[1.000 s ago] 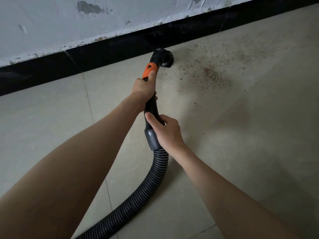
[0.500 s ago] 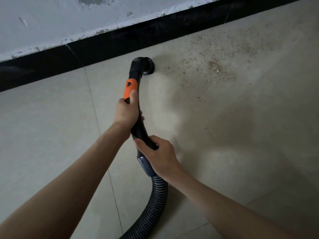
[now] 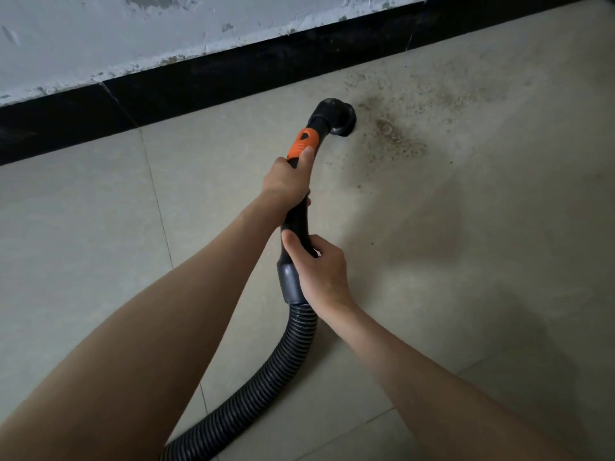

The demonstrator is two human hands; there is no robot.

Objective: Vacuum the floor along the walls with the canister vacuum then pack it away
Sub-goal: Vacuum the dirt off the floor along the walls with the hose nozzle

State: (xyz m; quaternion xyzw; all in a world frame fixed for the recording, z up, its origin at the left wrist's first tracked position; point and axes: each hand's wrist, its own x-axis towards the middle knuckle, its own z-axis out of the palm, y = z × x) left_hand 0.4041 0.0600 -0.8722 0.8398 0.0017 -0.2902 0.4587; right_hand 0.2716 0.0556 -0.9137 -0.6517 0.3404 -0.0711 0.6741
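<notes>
Gripping the wand (image 3: 299, 207) with fingers of both our left hand (image 3: 288, 184) and right hand (image 3: 321, 271) curled round it, we steady the nozzle (image 3: 336, 116) on the floor (image 3: 83, 244) beside the dirt patch (image 3: 389, 131).

no readable text, label, brand, number or sign anywhere in my view.
</notes>
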